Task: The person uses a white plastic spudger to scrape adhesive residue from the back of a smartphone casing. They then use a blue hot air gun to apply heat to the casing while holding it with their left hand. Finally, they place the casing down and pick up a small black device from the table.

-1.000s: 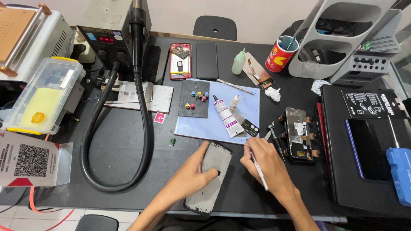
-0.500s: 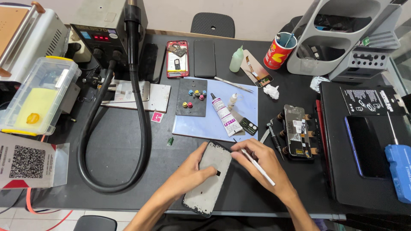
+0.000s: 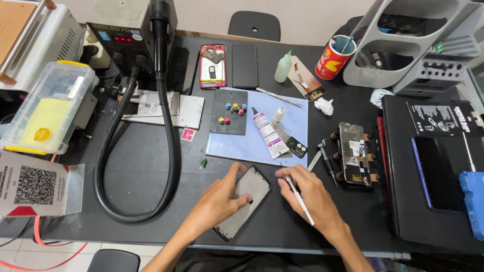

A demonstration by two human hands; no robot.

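A phone screen panel [image 3: 250,190] lies tilted, grey back up, on the black table [image 3: 141,166] near its front edge. My left hand [image 3: 218,201] rests flat on the panel and presses it down. To the right, my right hand [image 3: 311,199] holds a thin white tool [image 3: 300,202] like a pen, its tip close to the panel's upper right corner. A white glue tube [image 3: 267,133] lies on the light blue mat [image 3: 297,123] just beyond both hands.
A thick black hose [image 3: 169,151] loops across the left half from the hot-air station [image 3: 132,27]. A clamped phone [image 3: 352,153] and tweezers [image 3: 322,157] sit right of my hand. A red phone frame [image 3: 212,66], bottle [image 3: 284,67], red cup [image 3: 335,57] and grey trays [image 3: 403,45] stand behind.
My right hand has moved down and left toward the panel's corner with the white tool. My left hand has stayed on the panel.
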